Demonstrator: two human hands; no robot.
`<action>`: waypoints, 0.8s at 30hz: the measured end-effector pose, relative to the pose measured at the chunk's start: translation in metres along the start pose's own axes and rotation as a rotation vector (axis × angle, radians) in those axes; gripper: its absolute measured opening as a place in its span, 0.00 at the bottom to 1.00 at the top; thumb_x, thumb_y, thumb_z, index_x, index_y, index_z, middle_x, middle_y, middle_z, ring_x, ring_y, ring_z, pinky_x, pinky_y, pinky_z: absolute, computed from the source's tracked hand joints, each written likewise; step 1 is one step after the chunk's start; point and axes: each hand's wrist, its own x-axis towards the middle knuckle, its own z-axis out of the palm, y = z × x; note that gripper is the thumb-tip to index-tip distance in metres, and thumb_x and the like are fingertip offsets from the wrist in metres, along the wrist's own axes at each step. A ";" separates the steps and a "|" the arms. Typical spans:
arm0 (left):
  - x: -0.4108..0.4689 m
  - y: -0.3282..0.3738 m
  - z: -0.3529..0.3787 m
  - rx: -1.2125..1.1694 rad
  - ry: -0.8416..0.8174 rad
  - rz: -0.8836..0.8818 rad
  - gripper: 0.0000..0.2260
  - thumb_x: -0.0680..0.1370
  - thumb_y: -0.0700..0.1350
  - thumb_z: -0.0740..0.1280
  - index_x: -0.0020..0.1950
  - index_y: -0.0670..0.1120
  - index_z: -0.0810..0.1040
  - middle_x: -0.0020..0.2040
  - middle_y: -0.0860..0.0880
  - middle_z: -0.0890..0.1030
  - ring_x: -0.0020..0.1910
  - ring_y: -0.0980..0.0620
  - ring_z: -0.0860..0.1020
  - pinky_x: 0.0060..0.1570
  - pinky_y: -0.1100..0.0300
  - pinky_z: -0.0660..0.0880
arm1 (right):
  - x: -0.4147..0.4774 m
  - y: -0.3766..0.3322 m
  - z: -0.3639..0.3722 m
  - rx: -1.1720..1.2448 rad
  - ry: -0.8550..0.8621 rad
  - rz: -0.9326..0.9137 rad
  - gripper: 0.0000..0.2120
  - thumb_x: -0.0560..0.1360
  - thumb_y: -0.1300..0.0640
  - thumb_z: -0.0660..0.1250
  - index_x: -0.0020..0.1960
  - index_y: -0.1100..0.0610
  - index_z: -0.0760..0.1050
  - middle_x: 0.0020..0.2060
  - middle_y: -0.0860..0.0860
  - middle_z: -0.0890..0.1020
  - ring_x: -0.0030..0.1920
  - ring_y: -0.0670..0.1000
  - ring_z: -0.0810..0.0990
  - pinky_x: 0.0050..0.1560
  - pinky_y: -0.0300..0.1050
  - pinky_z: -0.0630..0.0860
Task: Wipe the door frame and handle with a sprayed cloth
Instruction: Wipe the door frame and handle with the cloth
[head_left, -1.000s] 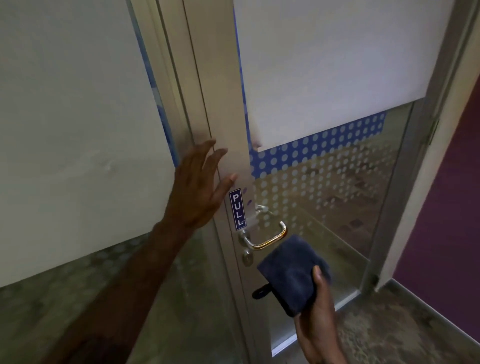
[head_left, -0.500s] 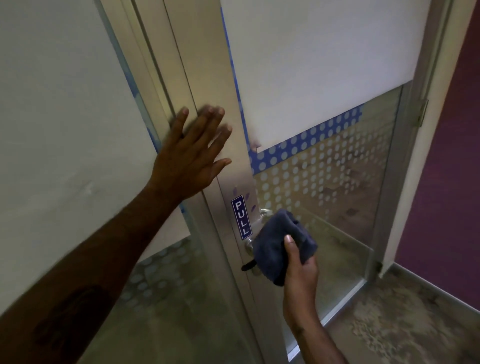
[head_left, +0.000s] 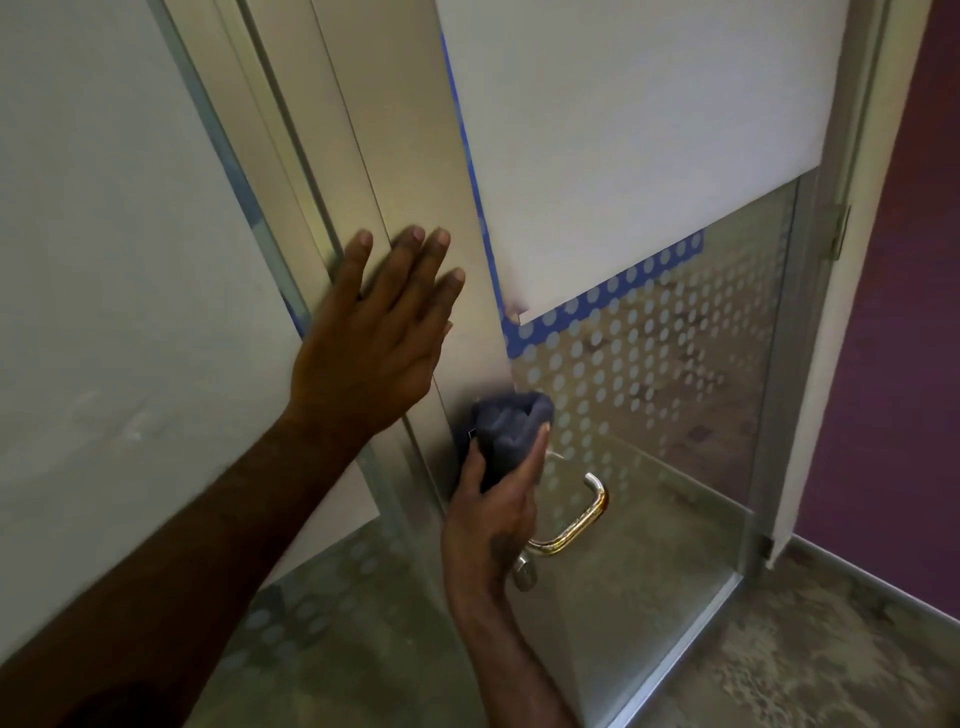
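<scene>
The right hand (head_left: 493, 514), lower centre of the frame, has its grip closed around a bunched dark cloth (head_left: 511, 431), pressed against the metal door frame (head_left: 415, 156) just above the handle (head_left: 576, 525). The left hand (head_left: 374, 353), centre left, lies flat and open on the frame, holding nothing. Wiping appears to be in progress; the handle is uncovered at present, and the upper frame likely remains to be wiped.

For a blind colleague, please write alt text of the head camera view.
A right hand presses a dark blue cloth against the metal door frame just above the curved handle. The left hand lies flat and open on the frame higher up. The door glass has white dots.
</scene>
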 end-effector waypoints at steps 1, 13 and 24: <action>0.001 -0.001 -0.001 0.003 -0.023 -0.001 0.23 0.88 0.49 0.50 0.81 0.41 0.59 0.81 0.36 0.57 0.81 0.35 0.56 0.77 0.34 0.55 | 0.002 -0.008 0.003 0.011 -0.007 -0.049 0.38 0.78 0.47 0.67 0.79 0.44 0.48 0.75 0.56 0.69 0.71 0.56 0.73 0.63 0.49 0.77; 0.000 -0.001 0.004 0.042 0.065 0.005 0.20 0.87 0.45 0.54 0.78 0.39 0.66 0.79 0.35 0.64 0.79 0.35 0.61 0.75 0.34 0.60 | 0.001 0.056 -0.015 -0.135 -0.132 -0.368 0.33 0.78 0.39 0.62 0.77 0.51 0.58 0.77 0.58 0.61 0.78 0.60 0.58 0.69 0.63 0.72; -0.001 0.001 -0.003 0.064 0.003 -0.002 0.23 0.86 0.45 0.49 0.80 0.39 0.62 0.81 0.36 0.59 0.80 0.36 0.58 0.77 0.35 0.57 | 0.023 -0.006 -0.006 -0.048 -0.056 0.139 0.36 0.78 0.52 0.66 0.80 0.46 0.50 0.78 0.54 0.64 0.66 0.50 0.76 0.48 0.18 0.68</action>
